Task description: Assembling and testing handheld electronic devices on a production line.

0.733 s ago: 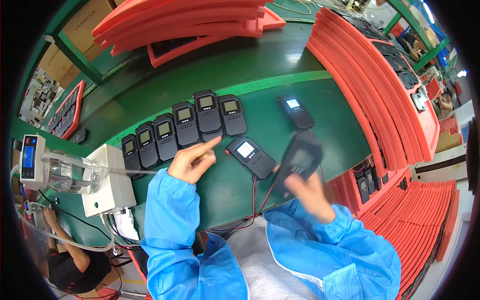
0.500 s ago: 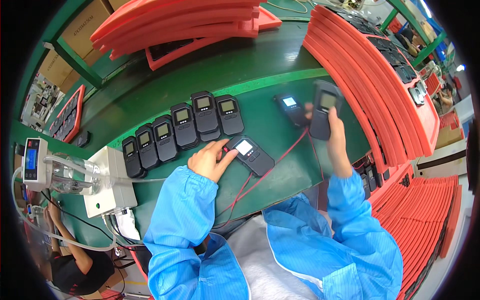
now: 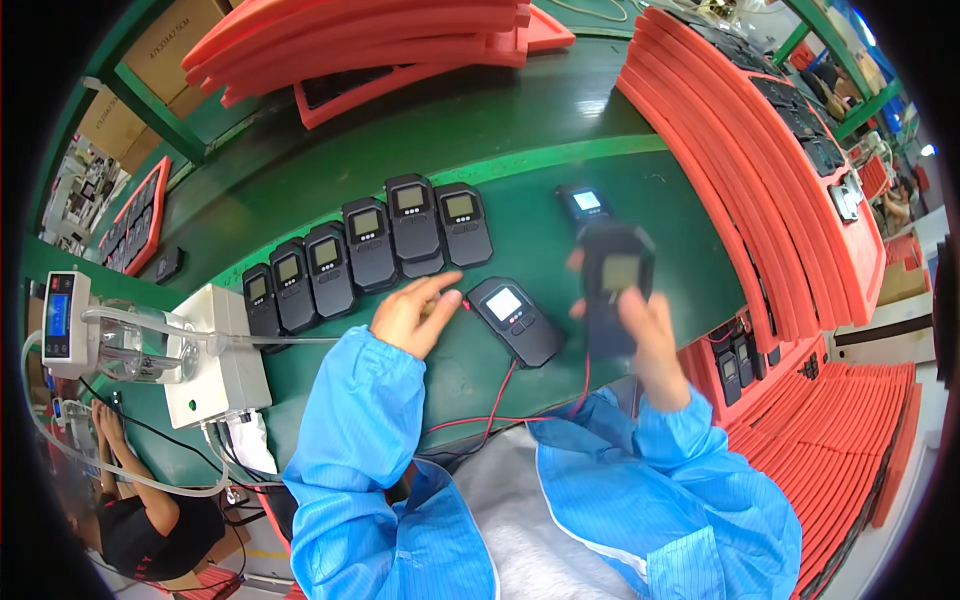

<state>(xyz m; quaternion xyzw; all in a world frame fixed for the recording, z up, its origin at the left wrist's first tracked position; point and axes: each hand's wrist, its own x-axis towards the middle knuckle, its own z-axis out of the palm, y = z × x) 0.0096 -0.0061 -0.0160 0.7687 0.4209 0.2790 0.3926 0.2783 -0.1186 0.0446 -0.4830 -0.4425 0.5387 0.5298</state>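
My left hand (image 3: 412, 314) is open over the green bench, thumb and index finger apart. Just right of its fingertips lies a black handheld meter (image 3: 518, 324) with a lit white screen, a small red piece at its upper left edge and a red cable (image 3: 497, 405) running from its lower end. My right hand (image 3: 652, 345) grips another black handheld meter (image 3: 610, 325), blurred by motion, its screen unlit. Behind it, a third meter (image 3: 583, 203) with a lit bluish screen lies partly covered. Several unlit meters (image 3: 368, 240) stand in a slanted row beyond my left hand.
Tall stacks of red foam trays rise at the right (image 3: 735, 170) and the far side (image 3: 360, 45). At the left, a white box (image 3: 215, 365) carries a clear jar and tubing beside a small display unit (image 3: 65, 318). Another person (image 3: 150, 525) sits at lower left.
My right hand has brought its meter left and nearer to me. My left hand has come away from the lit meter, which has shifted slightly right. The red cable hangs lower.
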